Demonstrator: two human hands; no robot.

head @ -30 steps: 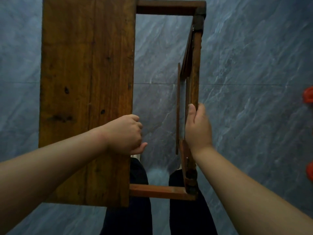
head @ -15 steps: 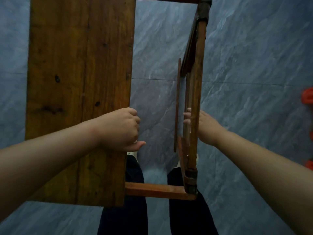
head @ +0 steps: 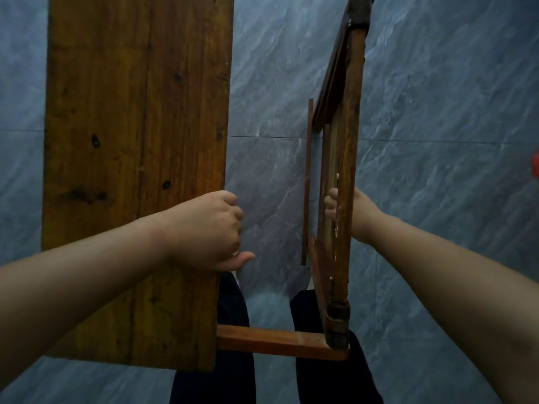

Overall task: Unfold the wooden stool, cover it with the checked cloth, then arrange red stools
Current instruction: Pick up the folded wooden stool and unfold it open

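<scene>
The wooden stool (head: 134,135) is held above the floor, its broad brown plank filling the left half of the view. A leg frame (head: 342,176) stands on edge to the right, joined to the plank by a short crossbar (head: 274,342) near me. My left hand (head: 204,228) grips the plank's right edge, fingers curled under, thumb out. My right hand (head: 354,214) sits behind the leg frame, its fingertips wrapped around the upright bar. No checked cloth is in view.
Grey marbled floor tiles (head: 437,112) lie below. My dark trouser legs (head: 233,330) show under the stool. A sliver of a red stool (head: 535,167) pokes in at the right edge.
My right hand has slid from the top of the leg frame to its far side and now holds it from behind. The stool has come closer, its far end leaving the view.
</scene>
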